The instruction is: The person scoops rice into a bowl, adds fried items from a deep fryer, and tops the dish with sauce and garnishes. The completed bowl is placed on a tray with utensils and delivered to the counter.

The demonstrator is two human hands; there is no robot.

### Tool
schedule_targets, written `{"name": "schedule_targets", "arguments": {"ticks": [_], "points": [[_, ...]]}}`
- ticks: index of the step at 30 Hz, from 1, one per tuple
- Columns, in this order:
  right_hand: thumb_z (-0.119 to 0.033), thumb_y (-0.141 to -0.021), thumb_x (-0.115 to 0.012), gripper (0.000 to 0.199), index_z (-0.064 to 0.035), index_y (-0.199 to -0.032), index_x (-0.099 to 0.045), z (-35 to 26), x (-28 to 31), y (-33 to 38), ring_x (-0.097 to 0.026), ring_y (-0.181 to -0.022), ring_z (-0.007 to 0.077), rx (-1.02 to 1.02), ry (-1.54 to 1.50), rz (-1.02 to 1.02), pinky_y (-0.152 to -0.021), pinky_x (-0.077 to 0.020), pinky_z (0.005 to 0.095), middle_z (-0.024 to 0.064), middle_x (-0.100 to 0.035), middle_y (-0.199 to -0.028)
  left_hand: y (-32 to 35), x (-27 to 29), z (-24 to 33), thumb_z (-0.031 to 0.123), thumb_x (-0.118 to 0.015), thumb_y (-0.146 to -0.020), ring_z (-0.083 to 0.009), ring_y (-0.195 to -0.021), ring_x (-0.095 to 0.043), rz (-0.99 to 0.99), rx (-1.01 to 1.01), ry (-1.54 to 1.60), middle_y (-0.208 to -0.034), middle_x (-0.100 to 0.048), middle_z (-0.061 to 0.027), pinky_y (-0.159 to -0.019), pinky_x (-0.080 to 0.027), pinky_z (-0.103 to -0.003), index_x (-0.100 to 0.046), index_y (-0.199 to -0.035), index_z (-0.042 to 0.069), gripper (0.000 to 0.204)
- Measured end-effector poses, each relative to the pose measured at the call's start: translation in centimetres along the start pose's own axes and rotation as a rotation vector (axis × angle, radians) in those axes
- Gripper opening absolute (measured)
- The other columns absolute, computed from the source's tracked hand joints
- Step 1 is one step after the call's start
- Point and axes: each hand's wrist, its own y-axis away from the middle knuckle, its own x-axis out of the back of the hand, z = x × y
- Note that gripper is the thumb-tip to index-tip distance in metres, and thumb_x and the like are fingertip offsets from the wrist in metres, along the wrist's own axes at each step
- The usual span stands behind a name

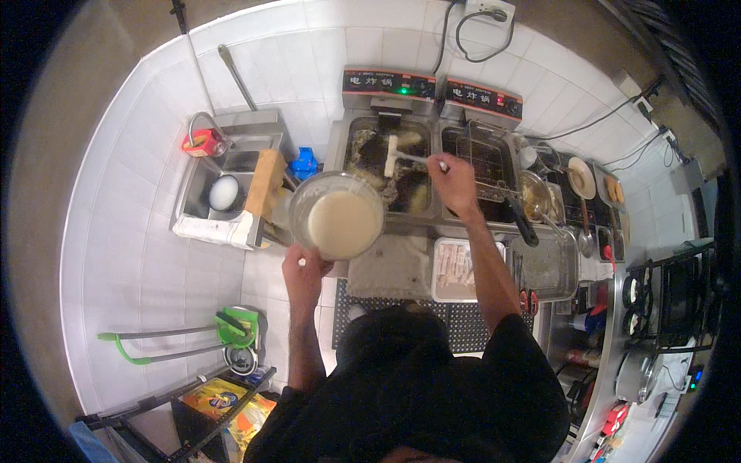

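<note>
My left hand [303,270] grips the rim of a steel bowl [298,202] and holds it beside the left fryer. Pale, smooth batter [343,224] lies inside the bowl. My right hand [454,185] is closed on a slim metal utensil [413,158] that looks like tongs; its exact form is too small to make out. At the utensil's far end, a pale batter-coated strip [392,157] is over the left fryer's oil [370,162]. More battered pieces [419,197] float in that oil, with bubbles around them.
The right fryer holds a wire basket [486,154] with a black handle [522,222]. A white tray [438,293] of raw strips stands below it, beside a steel tray [570,270]. A sink [185,204] is at left, a wooden block [266,183] on its edge.
</note>
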Motion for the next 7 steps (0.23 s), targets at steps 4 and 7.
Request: {"name": "schedule_targets", "arguments": {"ticks": [4,7], "points": [[-0.028,-0.097,-0.064,0.031,-0.0006,-0.106,-0.073,3.8,-3.0,3.4,-0.073,-0.089,0.0351,-0.063,0.176,-0.171,-0.081,-0.0555,0.0452,0.0217,-0.073,-0.097,2.6,3.0,-1.2,0.007,-0.058,-0.098,-0.0239,-0.092,-0.071,0.086,-0.023,-0.053,-0.12,-0.057,-0.0172,-0.067,-0.065,-0.034,-0.064,-0.098,-0.008,0.016],[-0.035,-0.096,-0.061,0.041,-0.0087,-0.127,-0.067,7.4,-5.3,6.4,-0.072,-0.091,0.0429,-0.019,0.306,-0.296,-0.086,-0.058,0.0515,0.0286,-0.07,-0.108,4.0,4.9,-1.8,0.014,-0.062,-0.099,-0.0303,-0.117,-0.063,0.091,0.064,-0.049,-0.138,-0.051,-0.0222,-0.079,-0.063,-0.045,-0.064,-0.123,-0.006,0.032]]}}
